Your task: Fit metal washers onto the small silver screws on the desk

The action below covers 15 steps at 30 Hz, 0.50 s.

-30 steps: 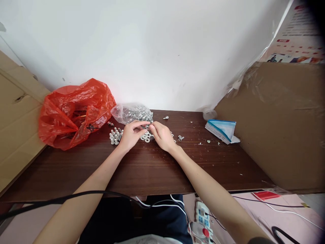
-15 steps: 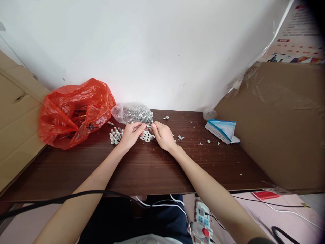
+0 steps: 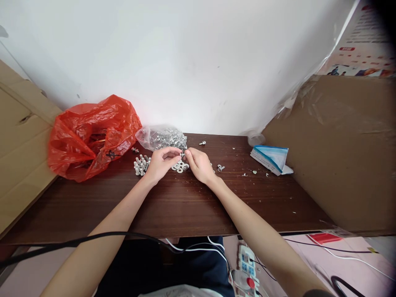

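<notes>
Here's the small metal bolt, pinched between the fingers of left hand and right hand, near the flat washers over the counter. Looks light, rigid, hardly fragile; smooth metal could slip, so a fingertip hold at its head seems best.

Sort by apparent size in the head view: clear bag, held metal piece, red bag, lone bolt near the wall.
1. Red bag
2. Clear bag
3. Lone bolt and held metal piece: unsure, the latter being partly hidden.
</notes>
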{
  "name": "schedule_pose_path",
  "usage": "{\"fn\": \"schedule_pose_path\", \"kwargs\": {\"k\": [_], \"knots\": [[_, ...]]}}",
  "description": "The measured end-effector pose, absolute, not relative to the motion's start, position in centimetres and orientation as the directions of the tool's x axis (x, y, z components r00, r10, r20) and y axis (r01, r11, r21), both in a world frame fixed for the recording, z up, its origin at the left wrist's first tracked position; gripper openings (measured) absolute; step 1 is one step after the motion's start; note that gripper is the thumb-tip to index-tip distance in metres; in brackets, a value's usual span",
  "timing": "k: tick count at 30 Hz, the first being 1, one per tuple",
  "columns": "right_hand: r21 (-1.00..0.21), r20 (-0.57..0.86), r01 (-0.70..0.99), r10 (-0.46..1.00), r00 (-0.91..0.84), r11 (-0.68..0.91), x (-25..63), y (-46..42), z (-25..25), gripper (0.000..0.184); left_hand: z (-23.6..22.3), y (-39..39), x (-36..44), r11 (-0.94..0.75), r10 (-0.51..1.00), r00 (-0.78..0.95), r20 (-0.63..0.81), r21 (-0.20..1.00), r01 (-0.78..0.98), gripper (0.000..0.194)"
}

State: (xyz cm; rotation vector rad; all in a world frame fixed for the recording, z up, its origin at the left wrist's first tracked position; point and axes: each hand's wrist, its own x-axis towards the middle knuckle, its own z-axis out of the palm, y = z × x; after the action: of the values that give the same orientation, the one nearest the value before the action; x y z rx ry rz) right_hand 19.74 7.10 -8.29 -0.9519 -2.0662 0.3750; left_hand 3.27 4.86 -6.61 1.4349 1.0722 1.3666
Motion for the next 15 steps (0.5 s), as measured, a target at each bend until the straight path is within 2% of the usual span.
{"fn": "schedule_pose_path", "kwargs": {"k": [8, 15], "knots": [[-0.528, 0.561, 0.514, 0.732, -0.386, 0.676, 19.67, 7.05, -8.1, 0.042, -6.49, 4.58, 3.4, -0.247, 0.965, 0.09, 0.246, 0.969, -0.005, 0.022], [-0.538, 0.593, 0.494, 0.723, -0.355, 0.683, 19.68, 6.91, -8.08, 0.042, -6.32, 4.39, 3.62, -0.255, 0.964, 0.078, 0.253, 0.967, 0.018, 0.031]]}}
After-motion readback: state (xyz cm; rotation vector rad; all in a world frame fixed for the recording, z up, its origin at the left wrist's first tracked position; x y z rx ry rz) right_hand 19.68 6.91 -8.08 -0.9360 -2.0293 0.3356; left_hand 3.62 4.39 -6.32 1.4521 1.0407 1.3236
